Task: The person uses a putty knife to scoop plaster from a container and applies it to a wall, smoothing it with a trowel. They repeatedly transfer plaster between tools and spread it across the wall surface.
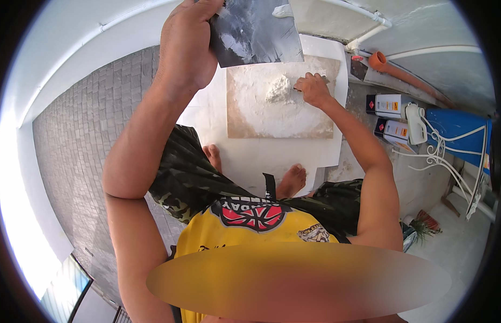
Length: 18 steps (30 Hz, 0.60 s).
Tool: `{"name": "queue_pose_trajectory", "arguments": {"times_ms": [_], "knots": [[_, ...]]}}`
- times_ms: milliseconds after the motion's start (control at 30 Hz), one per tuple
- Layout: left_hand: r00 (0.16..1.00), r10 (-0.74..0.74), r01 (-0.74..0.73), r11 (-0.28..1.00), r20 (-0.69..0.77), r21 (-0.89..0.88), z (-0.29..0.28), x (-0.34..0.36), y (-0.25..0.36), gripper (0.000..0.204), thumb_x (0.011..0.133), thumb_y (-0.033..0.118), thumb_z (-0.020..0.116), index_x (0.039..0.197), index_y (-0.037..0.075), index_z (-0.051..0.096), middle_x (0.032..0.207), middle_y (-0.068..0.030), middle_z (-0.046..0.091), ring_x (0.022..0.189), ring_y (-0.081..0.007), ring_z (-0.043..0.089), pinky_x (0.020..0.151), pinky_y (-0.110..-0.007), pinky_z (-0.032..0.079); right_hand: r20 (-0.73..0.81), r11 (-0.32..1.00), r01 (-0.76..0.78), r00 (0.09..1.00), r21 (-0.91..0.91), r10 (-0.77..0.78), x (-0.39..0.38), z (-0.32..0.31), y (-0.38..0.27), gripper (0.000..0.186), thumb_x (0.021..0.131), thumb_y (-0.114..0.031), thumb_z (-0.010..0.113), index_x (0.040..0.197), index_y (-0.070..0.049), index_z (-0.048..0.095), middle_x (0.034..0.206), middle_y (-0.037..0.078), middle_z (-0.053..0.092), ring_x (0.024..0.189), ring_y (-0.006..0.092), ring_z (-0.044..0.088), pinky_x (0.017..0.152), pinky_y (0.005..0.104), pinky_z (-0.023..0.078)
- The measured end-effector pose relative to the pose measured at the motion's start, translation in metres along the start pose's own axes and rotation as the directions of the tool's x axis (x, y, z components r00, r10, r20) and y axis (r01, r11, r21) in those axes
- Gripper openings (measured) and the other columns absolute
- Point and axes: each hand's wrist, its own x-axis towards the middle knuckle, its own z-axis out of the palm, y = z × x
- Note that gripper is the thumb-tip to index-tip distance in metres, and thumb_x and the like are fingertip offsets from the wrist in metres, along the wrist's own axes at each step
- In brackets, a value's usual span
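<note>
My left hand [188,51] is raised at the top, closed on the edge of a flat grey metal plate [256,40]. White smears mark the plate, and a thick dab of white paste [283,11] sits near its far right corner. Lower down, my right hand [314,90] is closed around a small flat scraper, mostly covered by the fingers. That hand is just right of a heap of white putty or filler [279,88]. Under the heap lies a brown board [309,129] dusted with white, resting on a large white sheet [250,159].
My bare feet [293,180] are on the sheet's near side. To the right are two rectangular cans [387,105], a blue drum [455,129], white scrolled metalwork [439,148] and an orange pipe [406,78]. Grey paving [83,124] lies left; white pipes [369,35] run along the wall.
</note>
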Motion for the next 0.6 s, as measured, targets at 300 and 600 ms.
{"name": "queue_pose_trajectory", "arguments": {"times_ms": [300,600], "knots": [[1.000,0.009,-0.009,1.000,-0.001,-0.005,-0.001,-0.002,0.002,0.026,0.111,0.021,0.047,0.106,0.001,0.062,0.093,-0.0064,0.070,0.079,-0.0151,0.071,0.071,-0.032,0.061,-0.144,0.996,-0.092,0.985,0.015,0.094,-0.005,0.007,-0.014,0.031,0.084,-0.005,0.059,0.098,-0.022,0.080,0.099,0.000,0.073,0.102,0.0232,0.061,0.091,0.0429,0.042],[0.998,0.021,-0.023,1.000,-0.066,-0.019,0.002,-0.002,0.003,0.023,0.110,0.022,0.048,0.105,0.003,0.061,0.091,-0.0047,0.067,0.076,-0.0145,0.068,0.070,-0.032,0.060,-0.174,0.982,-0.152,0.970,0.114,0.171,-0.010,0.006,-0.011,0.034,0.086,-0.004,0.058,0.105,-0.023,0.081,0.101,0.000,0.073,0.102,0.0240,0.062,0.092,0.0437,0.043]]}}
